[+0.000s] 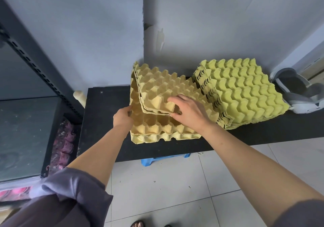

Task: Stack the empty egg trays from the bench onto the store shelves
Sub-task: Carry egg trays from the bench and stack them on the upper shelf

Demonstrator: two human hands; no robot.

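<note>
Head: tan stack [157,128], green stack [245,93] (two hands [122,118] [189,111])

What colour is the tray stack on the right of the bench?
The tray stack is yellow-green, clearest in the head view.

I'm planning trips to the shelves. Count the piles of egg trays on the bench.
2. A tan pile mid-bench, top trays tilted up; a green pile right of it, by the wall. The bench's right end is cut off.

grey shoes [298,95] | blue stool [148,162] | wooden handle [79,96] | tiled floor [175,183] | scuffed wall [210,25]
</note>
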